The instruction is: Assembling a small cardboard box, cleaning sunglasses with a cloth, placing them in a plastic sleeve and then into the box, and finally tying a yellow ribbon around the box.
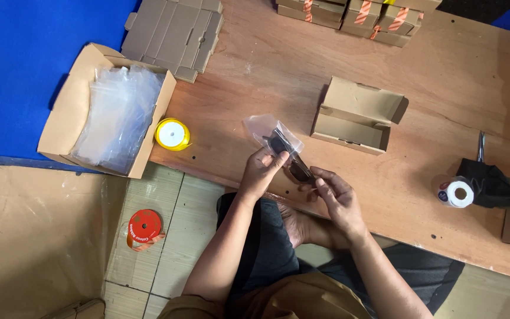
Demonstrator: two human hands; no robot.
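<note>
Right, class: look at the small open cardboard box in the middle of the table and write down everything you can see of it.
The open cardboard box is plain brown card, small and oblong, with its hinged lid folded back and small flaps at the ends. It looks empty inside. It rests on the wooden table, beyond both hands, and nothing touches it. The clear plastic bag held by the left hand lies close beside it, apart.

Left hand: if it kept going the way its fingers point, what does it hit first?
The left hand points up and right, gripping the clear bag over the sunglasses. Beyond that, the open cardboard box probably lies first in line, though depth is unclear.
</note>
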